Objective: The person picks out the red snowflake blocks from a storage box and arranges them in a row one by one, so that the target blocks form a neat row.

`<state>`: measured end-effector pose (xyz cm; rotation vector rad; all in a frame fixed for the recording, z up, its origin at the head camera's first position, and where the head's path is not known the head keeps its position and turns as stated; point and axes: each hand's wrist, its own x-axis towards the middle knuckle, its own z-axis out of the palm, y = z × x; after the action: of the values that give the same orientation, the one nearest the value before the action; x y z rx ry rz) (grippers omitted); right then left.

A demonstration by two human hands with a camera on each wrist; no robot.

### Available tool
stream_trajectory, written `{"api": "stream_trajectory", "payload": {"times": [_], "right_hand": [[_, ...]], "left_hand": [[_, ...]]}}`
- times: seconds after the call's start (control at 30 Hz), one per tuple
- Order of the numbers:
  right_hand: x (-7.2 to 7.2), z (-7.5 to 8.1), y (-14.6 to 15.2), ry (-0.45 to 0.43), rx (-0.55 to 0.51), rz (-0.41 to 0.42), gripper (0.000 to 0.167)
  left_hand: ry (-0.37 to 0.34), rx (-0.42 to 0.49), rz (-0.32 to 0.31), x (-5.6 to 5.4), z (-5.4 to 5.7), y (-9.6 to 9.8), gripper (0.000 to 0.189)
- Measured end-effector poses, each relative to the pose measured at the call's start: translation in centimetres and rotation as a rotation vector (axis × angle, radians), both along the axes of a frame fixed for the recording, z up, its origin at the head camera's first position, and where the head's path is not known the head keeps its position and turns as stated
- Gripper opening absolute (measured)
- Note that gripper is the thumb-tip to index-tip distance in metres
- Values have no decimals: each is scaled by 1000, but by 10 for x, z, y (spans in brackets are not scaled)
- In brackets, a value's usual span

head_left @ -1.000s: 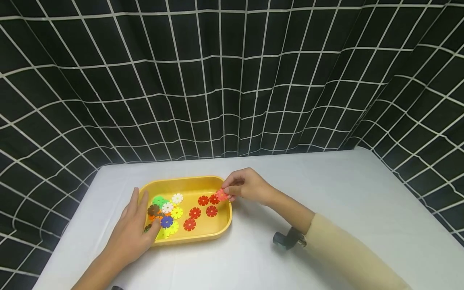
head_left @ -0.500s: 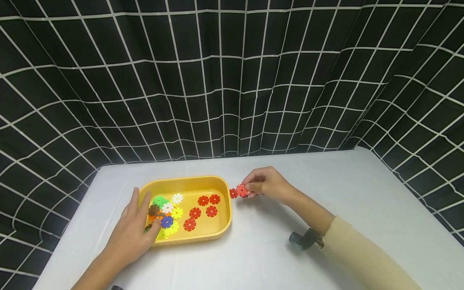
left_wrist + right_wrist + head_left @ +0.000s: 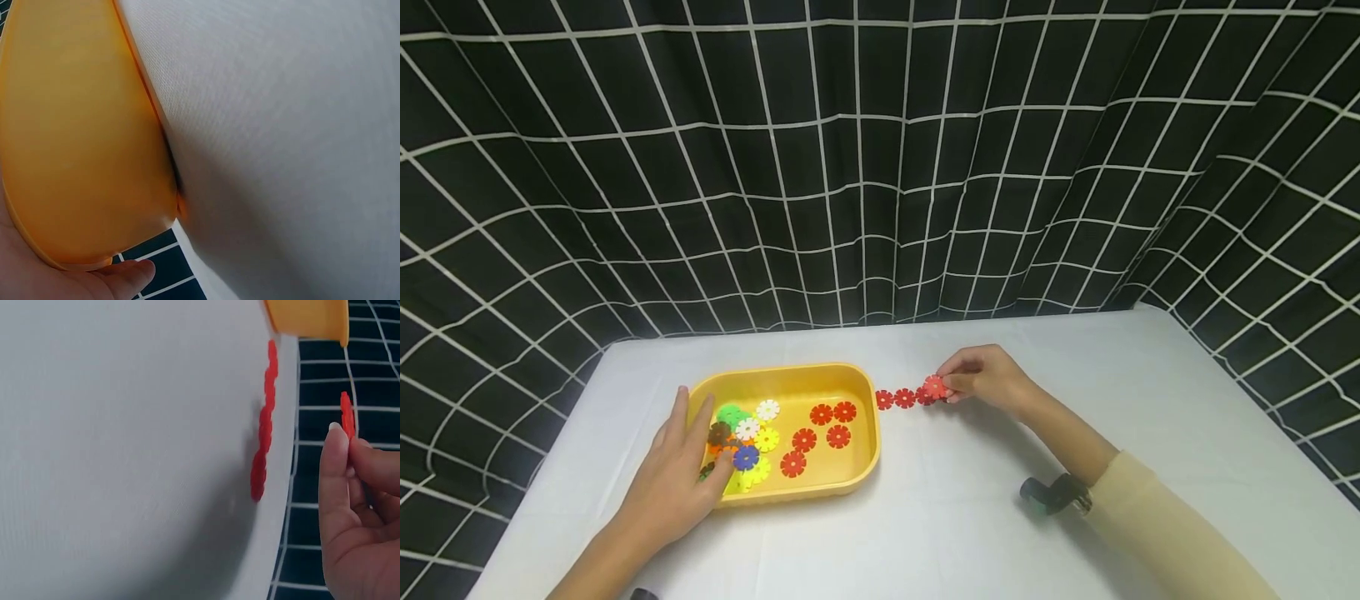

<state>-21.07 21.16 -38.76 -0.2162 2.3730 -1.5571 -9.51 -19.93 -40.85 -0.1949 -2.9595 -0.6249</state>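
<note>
In the head view my right hand [image 3: 988, 379] pinches a red flower-shaped plastic disc [image 3: 935, 386] between thumb and fingers. The held disc [image 3: 347, 411] appears edge-on in the right wrist view. It overlaps a row of red discs [image 3: 905, 397] lying on the white table, running rightward from the yellow tray [image 3: 790, 492]. My left hand [image 3: 673, 471] rests on the tray's left end, fingers straight and thumb over the near rim. Inside the tray, several red discs [image 3: 804, 440] lie at the right, and a mixed pile with a blue disc [image 3: 745, 457] sits by my left thumb.
The white-covered table [image 3: 940, 517] extends right and front of the tray. Behind it hangs a black curtain with a white grid [image 3: 880, 208]. A dark wrist camera [image 3: 1052, 493] sits below my right wrist.
My right hand has carried the red disc from over the tray's right rim rightward along the row on the table, uncovering discs of that row. The left hand and tray stay put.
</note>
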Motion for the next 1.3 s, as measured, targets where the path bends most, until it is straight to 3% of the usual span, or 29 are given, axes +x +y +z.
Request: {"api": "stream_trajectory", "payload": {"times": [0.27,0.87,1.3], "right_hand": [[-8,-4,16,-4,34,-41,15],[-16,-12,36,-2,282,-60,9],[-14,-11,37,14,298,-65,12]], "left_hand": [[1,3,-3,0,-1,-1,78],[6,4,-2,0,-1,0,77],[-2,7,5,0,-1,1,77]]}}
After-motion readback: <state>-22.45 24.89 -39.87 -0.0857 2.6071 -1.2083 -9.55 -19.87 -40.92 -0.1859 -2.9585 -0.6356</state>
